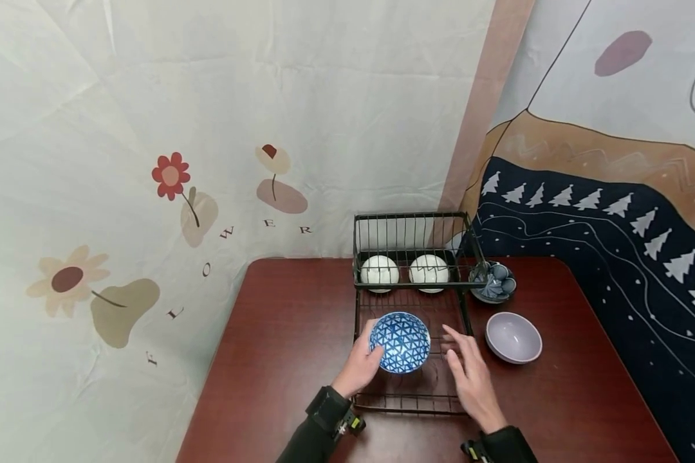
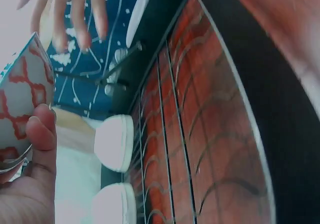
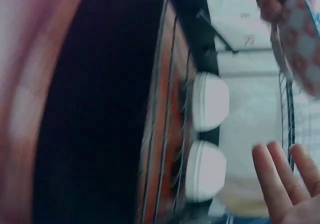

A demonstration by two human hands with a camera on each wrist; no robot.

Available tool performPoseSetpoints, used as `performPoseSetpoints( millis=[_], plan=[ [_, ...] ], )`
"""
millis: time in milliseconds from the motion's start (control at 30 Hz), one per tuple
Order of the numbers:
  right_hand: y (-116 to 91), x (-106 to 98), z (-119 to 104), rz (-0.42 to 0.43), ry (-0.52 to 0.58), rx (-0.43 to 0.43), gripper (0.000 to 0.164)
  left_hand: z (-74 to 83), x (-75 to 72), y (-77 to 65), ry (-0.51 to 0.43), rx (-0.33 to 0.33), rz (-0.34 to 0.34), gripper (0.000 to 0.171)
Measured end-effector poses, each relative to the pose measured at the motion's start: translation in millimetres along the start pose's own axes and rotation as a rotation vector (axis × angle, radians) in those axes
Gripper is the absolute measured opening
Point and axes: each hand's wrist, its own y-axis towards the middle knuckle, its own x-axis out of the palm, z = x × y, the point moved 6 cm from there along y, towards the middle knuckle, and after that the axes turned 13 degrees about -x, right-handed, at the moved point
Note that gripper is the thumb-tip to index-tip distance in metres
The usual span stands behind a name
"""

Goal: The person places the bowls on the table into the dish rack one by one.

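Observation:
My left hand (image 1: 359, 363) grips the left rim of a bowl (image 1: 401, 342), thumb on the inside. Blue and white triangles pattern the bowl's inside; its outside (image 2: 20, 96) is white with red figures in the left wrist view. The bowl is held above the lower part of a black wire dish rack (image 1: 411, 285). To the right of the bowl, apart from it, my right hand (image 1: 472, 379) has its fingers extended and holds nothing. Two white bowls (image 1: 379, 272) (image 1: 429, 272) sit upside down in the rack, behind the patterned bowl.
A lilac bowl (image 1: 514, 338) stands on the brown table (image 1: 289, 328) right of the rack. Behind it, a glass-like dish (image 1: 492, 283) with bluish-grey rounded pieces sits beside the rack's right post. Printed cloths (image 1: 324, 128) hang at the back and right.

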Motion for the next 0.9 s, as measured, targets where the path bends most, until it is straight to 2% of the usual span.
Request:
performPoseSetpoints(
  millis=[100, 200, 400, 533, 600, 667, 800, 900],
  plan=[
    [-12, -23, 14, 0.016, -0.150, 0.004, 0.052, -1.0, -8.4, 4.2, 0.005, -0.004, 0.023, 0.058],
    [-27, -41, 30, -0.018, -0.305, 0.021, 0.054, -3.3, -15.0, 7.5, 0.002, -0.003, 0.031, 0.059],
    [-63, -60, 56, -0.107, -0.457, 0.101, 0.051, -4.4, -25.7, 12.0, 0.051, 0.022, 0.063, 0.059],
    [-86, -62, 76, -0.198, -0.493, 0.211, 0.052, -2.3, -32.8, 13.8, 0.193, 0.059, 0.137, 0.060],
    [-95, -61, 90, -0.264, -0.487, 0.279, 0.059, 0.6, -35.5, 15.1, 0.282, 0.078, 0.179, 0.060],
    [-102, -60, 107, -0.366, -0.457, 0.369, 0.069, 3.8, -36.8, 16.7, 0.360, 0.092, 0.206, 0.060],
    [-119, -56, 136, -0.583, -0.381, 0.549, 0.091, 7.5, -32.8, 20.3, 0.522, 0.118, 0.213, 0.063],
    [-127, -55, 149, -0.664, -0.333, 0.626, 0.106, 10.8, -25.8, 24.7, 0.693, 0.169, 0.220, 0.070]
  ],
)
